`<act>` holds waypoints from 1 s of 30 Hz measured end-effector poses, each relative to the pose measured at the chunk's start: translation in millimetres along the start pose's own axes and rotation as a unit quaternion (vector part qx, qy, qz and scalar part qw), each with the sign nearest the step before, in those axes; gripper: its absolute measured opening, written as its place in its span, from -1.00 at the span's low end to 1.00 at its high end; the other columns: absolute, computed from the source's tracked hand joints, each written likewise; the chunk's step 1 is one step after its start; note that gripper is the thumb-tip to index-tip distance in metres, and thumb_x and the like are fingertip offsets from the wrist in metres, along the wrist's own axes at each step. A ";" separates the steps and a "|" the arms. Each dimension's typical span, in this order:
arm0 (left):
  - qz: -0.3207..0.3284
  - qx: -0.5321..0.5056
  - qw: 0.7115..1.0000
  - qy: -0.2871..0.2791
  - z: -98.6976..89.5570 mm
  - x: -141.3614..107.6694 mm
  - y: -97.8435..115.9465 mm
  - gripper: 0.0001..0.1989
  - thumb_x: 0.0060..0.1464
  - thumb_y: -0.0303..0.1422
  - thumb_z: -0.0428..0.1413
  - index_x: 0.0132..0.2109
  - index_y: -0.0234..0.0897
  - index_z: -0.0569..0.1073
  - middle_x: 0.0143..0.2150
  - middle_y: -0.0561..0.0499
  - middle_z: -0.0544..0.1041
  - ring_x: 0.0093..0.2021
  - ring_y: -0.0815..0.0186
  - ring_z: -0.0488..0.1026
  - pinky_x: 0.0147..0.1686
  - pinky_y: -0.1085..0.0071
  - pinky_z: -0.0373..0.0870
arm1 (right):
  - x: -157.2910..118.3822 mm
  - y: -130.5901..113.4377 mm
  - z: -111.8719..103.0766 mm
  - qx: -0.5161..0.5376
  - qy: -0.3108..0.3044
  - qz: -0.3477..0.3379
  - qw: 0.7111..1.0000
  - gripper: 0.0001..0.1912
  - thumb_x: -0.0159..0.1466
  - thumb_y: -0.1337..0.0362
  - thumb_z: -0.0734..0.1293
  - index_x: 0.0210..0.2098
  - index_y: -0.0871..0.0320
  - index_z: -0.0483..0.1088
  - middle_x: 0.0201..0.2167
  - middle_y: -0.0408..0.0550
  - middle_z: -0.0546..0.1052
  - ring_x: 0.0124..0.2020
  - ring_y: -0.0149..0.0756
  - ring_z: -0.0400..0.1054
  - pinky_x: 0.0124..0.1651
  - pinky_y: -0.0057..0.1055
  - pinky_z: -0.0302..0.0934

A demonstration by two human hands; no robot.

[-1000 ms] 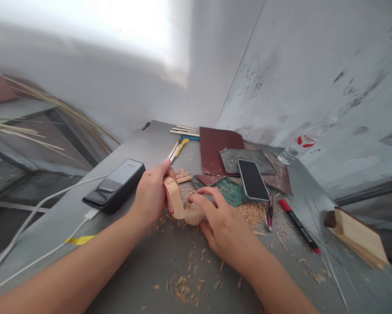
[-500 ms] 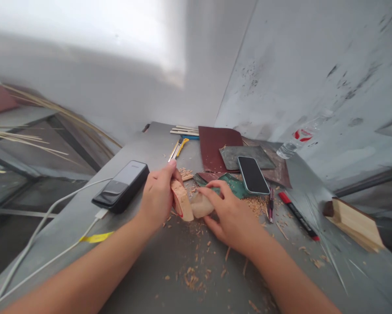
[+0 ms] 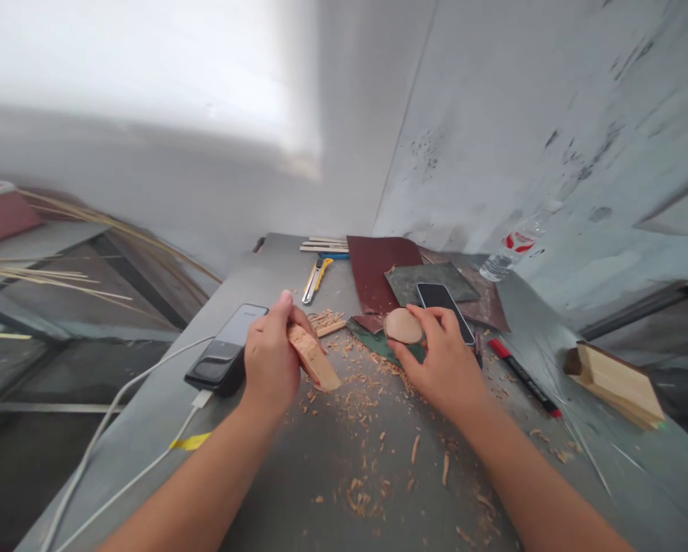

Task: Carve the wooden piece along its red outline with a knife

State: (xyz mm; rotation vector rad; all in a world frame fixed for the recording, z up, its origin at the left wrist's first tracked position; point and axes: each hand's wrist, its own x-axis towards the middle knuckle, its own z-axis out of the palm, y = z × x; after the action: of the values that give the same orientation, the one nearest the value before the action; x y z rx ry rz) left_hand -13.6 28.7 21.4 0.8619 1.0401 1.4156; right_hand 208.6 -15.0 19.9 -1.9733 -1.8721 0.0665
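My left hand (image 3: 272,356) grips a carved wooden block (image 3: 314,359), its pale end pointing down and right over the table. To the right, my right hand (image 3: 443,356) holds a round, pale disc (image 3: 403,326) between thumb and fingers, above the green sandpaper (image 3: 372,341). The block and the disc are apart. Wood shavings (image 3: 361,391) lie on the grey table between and below both hands. A yellow utility knife (image 3: 317,280) rests beyond my left hand.
A black device (image 3: 229,349) with a white cable sits left. Behind and right are dark red sheets (image 3: 375,272), a phone (image 3: 444,307), a red-black marker (image 3: 525,377), a plastic bottle (image 3: 510,251) and a wooden block (image 3: 617,383). A wall stands behind.
My right hand has moved up and right with the pale piece, away from the wooden block. My left hand still holds the block. The view has shifted slightly.
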 end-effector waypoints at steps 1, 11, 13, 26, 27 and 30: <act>-0.012 0.004 1.000 -0.003 -0.5 1.1 0.3 -0.41 0.27 -0.03 0.01 -0.68 -0.20 0.36 -0.72 0.04 0.33 -0.63 0.31 0.37 -0.57 0.38 0.31 | 1.4 2.5 0.1 -0.004 0.003 0.006 1.000 -0.40 0.35 0.04 0.32 0.30 0.12 0.28 0.17 0.22 0.32 -0.19 -0.06 0.52 -0.13 -0.05 0.42; -0.054 0.135 0.987 -0.062 7.6 8.6 -7.9 -0.67 -0.02 -0.07 0.24 -0.41 -0.24 0.41 -0.60 0.15 0.40 -0.64 0.42 0.24 -0.60 0.48 0.14 | 25.4 46.9 -25.1 -0.059 0.064 0.084 0.993 -0.36 0.32 0.08 0.34 0.32 0.22 0.29 0.21 0.30 0.26 0.08 0.14 0.42 0.12 0.03 0.33; -0.049 0.140 0.987 -0.055 8.7 9.0 -8.1 -0.67 -0.05 -0.08 0.25 -0.42 -0.25 0.41 -0.60 0.16 0.37 -0.63 0.43 0.22 -0.60 0.49 0.12 | 30.8 61.3 -25.3 -0.074 0.061 0.104 0.990 -0.38 0.32 0.11 0.35 0.30 0.26 0.31 0.22 0.35 0.26 0.13 0.18 0.39 0.11 0.03 0.33; -0.001 0.112 0.992 -0.062 10.4 -23.0 32.6 -0.72 0.03 -0.12 0.24 -0.41 -0.23 0.45 -0.61 0.13 0.37 -0.64 0.44 0.23 -0.63 0.51 0.11 | 13.2 -0.7 -10.1 -0.136 -0.118 -0.116 0.977 -0.56 0.41 0.10 0.35 0.20 0.14 0.38 0.20 0.11 0.44 0.13 -0.05 0.40 0.14 0.03 0.36; 0.001 0.114 0.991 -0.069 8.4 -30.0 36.8 -0.71 0.03 -0.11 0.24 -0.41 -0.23 0.45 -0.61 0.13 0.37 -0.64 0.44 0.23 -0.63 0.51 0.11 | 12.2 -6.8 -5.5 -0.149 -0.132 -0.117 0.973 -0.58 0.42 0.11 0.35 0.19 0.15 0.39 0.18 0.10 0.45 0.10 -0.06 0.42 0.11 0.01 0.39; -0.003 0.128 0.989 -0.080 -6.7 -54.3 46.4 -0.68 0.06 -0.06 0.25 -0.39 -0.22 0.46 -0.62 0.13 0.37 -0.66 0.46 0.19 -0.66 0.53 0.10 | 14.2 -17.1 1.3 -0.188 -0.157 -0.112 0.963 -0.61 0.42 0.13 0.36 0.16 0.17 0.40 0.13 0.09 0.48 0.04 -0.11 0.45 0.05 -0.04 0.42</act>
State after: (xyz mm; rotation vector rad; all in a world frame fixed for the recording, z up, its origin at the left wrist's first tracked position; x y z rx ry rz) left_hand -30.0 -25.5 65.4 1.1378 1.1155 1.2012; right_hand 193.4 -0.8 27.8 -2.0675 -2.4563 -0.0492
